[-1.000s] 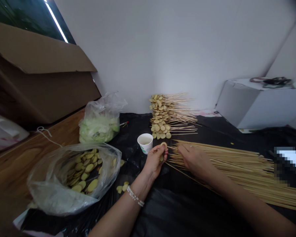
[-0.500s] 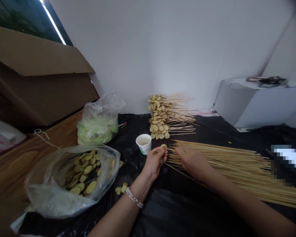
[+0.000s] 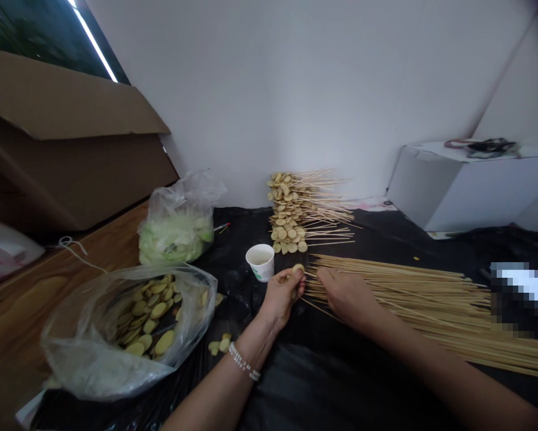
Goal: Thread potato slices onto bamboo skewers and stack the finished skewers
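**Left hand (image 3: 281, 297) pinches a pale yellow slice (image 3: 298, 269) at the bamboo skewers (image 3: 398, 299)**

The left hand is closed in a firm pinch, with the slice held upright between thumb and fingers at its top edge. A second piece may be tucked lower in the same hand, but that is too small to tell. The right hand (image 3: 348, 296) lies over the near ends of the loose skewers, fingers curled and pointing toward the left hand. Whether it grips a single skewer or only rests on the bundle, I cannot tell. Skewer tips reach almost to the slice, and whether one has entered it is hidden by the fingers.

The skewers fan out to the right across a black plastic sheet (image 3: 340, 389). Far ahead, against the white wall (image 3: 318, 90), lies a stack of loaded skewers (image 3: 291, 212), slices at the left ends and bare sticks pointing right. A white paper cup (image 3: 260, 262) stands just left of the left hand. Further left, a clear plastic bag of yellow slices (image 3: 93, 359) lies open, with a few loose slices (image 3: 219, 345) on the sheet beside it. Beyond it sits a bag of pale green pieces (image 3: 174, 242).
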A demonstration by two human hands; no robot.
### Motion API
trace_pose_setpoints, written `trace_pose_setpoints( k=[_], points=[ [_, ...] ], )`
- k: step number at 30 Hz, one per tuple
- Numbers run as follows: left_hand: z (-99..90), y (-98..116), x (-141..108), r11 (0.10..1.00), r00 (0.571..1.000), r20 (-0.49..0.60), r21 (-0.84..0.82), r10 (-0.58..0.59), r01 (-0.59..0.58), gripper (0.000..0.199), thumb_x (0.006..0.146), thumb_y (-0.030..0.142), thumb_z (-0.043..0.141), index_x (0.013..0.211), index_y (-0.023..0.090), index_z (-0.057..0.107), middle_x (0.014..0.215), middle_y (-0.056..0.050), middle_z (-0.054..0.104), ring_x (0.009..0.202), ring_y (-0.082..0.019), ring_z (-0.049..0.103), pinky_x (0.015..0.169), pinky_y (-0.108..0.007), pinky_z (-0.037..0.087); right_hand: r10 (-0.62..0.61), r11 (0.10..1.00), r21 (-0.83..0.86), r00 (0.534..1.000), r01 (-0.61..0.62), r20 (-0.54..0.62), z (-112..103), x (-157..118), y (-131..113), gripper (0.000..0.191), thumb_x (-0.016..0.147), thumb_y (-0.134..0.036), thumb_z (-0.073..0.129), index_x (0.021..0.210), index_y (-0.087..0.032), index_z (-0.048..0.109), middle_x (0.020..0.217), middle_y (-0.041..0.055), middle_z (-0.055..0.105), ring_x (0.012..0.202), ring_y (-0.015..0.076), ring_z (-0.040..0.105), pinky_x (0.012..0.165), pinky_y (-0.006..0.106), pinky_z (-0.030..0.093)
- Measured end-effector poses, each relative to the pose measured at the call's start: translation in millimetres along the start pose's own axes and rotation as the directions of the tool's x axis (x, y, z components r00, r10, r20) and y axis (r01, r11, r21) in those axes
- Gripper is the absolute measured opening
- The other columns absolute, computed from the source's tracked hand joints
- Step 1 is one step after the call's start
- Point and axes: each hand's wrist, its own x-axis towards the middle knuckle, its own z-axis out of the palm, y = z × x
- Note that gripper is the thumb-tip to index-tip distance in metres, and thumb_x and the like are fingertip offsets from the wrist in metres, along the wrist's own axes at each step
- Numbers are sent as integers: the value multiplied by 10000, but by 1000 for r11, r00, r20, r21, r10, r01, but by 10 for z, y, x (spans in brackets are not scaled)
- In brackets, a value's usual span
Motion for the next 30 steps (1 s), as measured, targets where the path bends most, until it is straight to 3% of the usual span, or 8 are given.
trace_pose_setpoints(
  k=[4,13,20,25,30],
  points=[
    [3,-17,-9,1000,1000,3,17,12,-12,352,504,308,859,692,112,633,652,-12,622,544,-49,538,533,-159,431,16,998,56,999,-19,52,-4,10,-1,196,809,-55,418,924,-165,532,857,79,662,759,192,612,593,272,322],
    [14,-45,-16,999,1000,-10,30,12,-12,368,490,327,861,691,110,642,656,-16,629,543,-48,538,550,-164,437,-17,1000,11,998,18,-62,65,-5,-29,267,760,-27,403,926,-175,551,836,91,640,748,196,592,581,277,313],
    [18,-29,-28,998,1000,20,59,11,-12,384,496,338,858,730,113,652,662,-16,627,557,-54,541,563,-170,445,48,966,253,999,-52,20,44,32,44,211,915,-149,336,855,-171,538,752,56,643,676,167,572,613,263,326],
    [31,26,-36,996,997,43,61,63,-66,368,559,397,817,752,118,675,710,-32,630,603,-71,554,529,-163,427,65,943,330,997,-48,-41,43,47,81,243,946,-195,324,845,-173,544,791,60,644,710,162,569,641,258,343],
    [3,32,6,993,993,-17,36,117,-116,374,543,382,826,766,115,689,687,-20,611,607,-72,552,530,-162,428,44,922,387,989,13,-140,80,46,101,183,946,-231,362,884,-175,525,832,48,624,724,154,557,642,248,352]
  ],
)
